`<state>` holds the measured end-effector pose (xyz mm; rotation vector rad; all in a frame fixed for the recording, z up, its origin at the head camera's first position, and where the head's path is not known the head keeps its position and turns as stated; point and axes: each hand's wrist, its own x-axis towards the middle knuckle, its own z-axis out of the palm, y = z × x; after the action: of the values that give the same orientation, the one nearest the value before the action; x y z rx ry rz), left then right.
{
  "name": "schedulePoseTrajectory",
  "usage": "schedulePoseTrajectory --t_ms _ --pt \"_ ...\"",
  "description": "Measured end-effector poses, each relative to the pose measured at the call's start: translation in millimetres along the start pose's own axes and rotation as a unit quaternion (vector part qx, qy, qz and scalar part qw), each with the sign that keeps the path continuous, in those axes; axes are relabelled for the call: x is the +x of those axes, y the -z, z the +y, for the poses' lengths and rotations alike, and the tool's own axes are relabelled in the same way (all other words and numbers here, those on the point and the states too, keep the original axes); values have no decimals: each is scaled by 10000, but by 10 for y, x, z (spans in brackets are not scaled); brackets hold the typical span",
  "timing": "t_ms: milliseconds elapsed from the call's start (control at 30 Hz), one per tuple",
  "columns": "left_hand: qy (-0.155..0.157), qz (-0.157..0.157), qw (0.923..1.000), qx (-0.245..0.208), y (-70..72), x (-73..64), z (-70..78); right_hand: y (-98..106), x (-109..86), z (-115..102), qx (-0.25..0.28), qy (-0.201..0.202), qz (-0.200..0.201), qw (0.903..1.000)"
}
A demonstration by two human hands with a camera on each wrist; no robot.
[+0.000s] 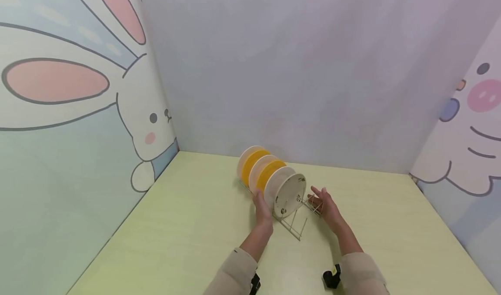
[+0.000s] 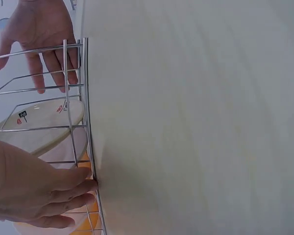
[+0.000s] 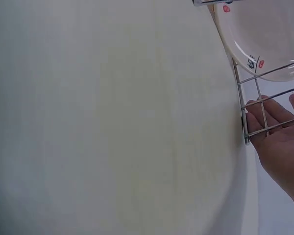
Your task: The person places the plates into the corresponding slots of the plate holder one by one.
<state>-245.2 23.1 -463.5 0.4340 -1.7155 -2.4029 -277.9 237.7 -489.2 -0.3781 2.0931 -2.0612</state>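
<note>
A wire dish rack [image 1: 289,227] stands on the table, holding several plates upright in a row. Frontmost is a white plate [image 1: 288,195] with small dark prints round its rim; white and orange plates [image 1: 254,167] line up behind it. My left hand [image 1: 263,212] lies along the rack's left side, its extended fingers [image 2: 71,196] touching the wires and bottom rail by the orange plates. On the right side, my right hand [image 1: 328,208] is spread at the rack's wires; through them its palm and loosely bent fingers [image 3: 264,115] show in the right wrist view, right at the rail.
A pale yellow table [image 1: 188,225] extends around the rack. Behind it hangs a plain grey-lilac backdrop [image 1: 282,69], with cartoon-printed panels [image 1: 70,164] at both sides. A small black device [image 1: 332,278] sits by the right sleeve.
</note>
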Motion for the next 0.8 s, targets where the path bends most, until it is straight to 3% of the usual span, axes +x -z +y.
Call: schedulePoseTrajectory --t_ms 267,533,800 --pt "14 -141 9997 179 -58 -40 -41 -49 19 20 -12 -209 -121 9997" --pt "52 -254 9989 403 -37 51 -19 -141 -78 -23 43 -386 -70 9992" --pt "-156 -1122 9919 573 72 261 88 -392 -222 -36 -365 -712 334 9962"
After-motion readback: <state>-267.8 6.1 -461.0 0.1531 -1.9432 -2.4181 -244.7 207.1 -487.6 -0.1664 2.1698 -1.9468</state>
